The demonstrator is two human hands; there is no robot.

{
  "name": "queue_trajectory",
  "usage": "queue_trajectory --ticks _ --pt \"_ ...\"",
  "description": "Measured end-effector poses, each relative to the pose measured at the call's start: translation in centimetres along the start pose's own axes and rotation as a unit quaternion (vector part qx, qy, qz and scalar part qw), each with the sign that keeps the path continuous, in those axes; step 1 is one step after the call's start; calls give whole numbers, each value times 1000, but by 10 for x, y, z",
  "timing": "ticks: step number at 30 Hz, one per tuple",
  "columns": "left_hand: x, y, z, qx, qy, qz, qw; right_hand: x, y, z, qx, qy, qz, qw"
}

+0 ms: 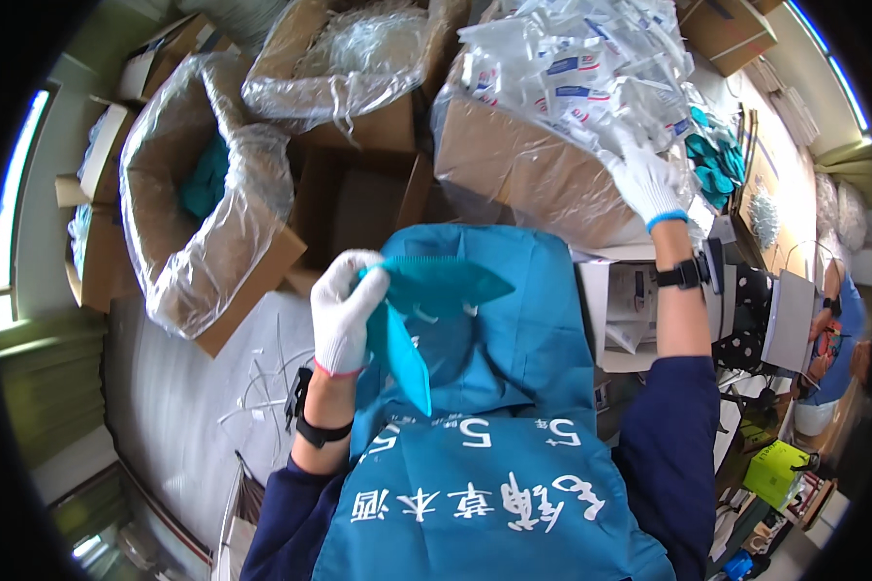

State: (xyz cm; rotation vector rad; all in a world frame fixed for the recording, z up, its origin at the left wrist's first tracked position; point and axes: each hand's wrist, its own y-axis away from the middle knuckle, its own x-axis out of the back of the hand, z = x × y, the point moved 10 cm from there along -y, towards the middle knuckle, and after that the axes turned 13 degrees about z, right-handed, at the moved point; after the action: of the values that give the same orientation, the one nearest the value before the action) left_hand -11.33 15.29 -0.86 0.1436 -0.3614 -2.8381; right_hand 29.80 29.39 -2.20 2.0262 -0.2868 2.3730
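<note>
My left hand point(347, 310), in a white knit glove, is closed on teal flat pointed pieces point(434, 281). One points right and shows a fine toothed edge; the other hangs down, and I cannot tell whether they are joined. They are above my blue apron point(494, 484). My gloved right hand point(644, 179) reaches forward to the right, fingers apart, touching the heap of clear packets with printed labels point(576, 73). That heap fills a plastic-lined cardboard box point(523, 165).
On the left, a plastic-lined box point(262, 257) holds more teal pieces point(206, 179). Behind it stands another lined box point(358, 126) with clear plastic inside. More teal pieces point(715, 160) lie at the right. A white box point(596, 305) holds packets. Another person point(828, 339) is at far right.
</note>
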Motion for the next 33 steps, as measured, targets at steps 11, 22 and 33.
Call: queue_trajectory --ticks 11,22,33 --pt "0 8 -16 48 107 30 993 74 189 -170 40 -783 -101 612" --pt "13 -12 -82 33 151 220 963 93 252 -198 62 -621 98 775" --pt "-48 20 -34 -77 79 10 994 14 238 -186 -122 -735 -262 613"
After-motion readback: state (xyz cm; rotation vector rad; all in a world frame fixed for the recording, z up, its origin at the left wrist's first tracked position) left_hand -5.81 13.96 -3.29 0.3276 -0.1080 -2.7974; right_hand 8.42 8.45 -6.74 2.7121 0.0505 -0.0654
